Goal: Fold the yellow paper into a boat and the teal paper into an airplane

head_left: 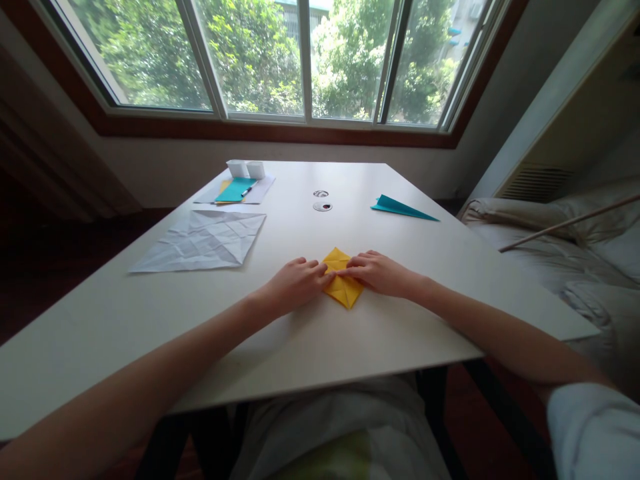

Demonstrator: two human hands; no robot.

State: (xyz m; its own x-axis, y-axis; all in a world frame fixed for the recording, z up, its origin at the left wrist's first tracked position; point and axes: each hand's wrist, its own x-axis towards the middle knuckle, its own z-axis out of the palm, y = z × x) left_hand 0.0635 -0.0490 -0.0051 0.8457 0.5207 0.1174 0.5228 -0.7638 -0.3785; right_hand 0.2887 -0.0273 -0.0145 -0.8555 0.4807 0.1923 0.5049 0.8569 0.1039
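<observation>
Left hand: the left hand [295,283] lies palm down on the desk, fingers nearly flat and pressing the left edge of the folded yellow paper square [343,280]; nothing gripped.
Right hand: the right hand [377,272] lies flat too, fingertips on the right edge of the yellow paper; nothing gripped.
Yellow paper: creased, turned like a diamond, near the middle of the white desk [150,313], between both hands.
Left side: a large creased white paper sheet [203,241].
Far left: a teal sheet with a pen [236,190] on white paper, two small white boxes [245,168] behind.
Far right: a teal folded paper wedge [400,207].
Far middle: two small round objects [322,201].
Writing: none readable.
</observation>
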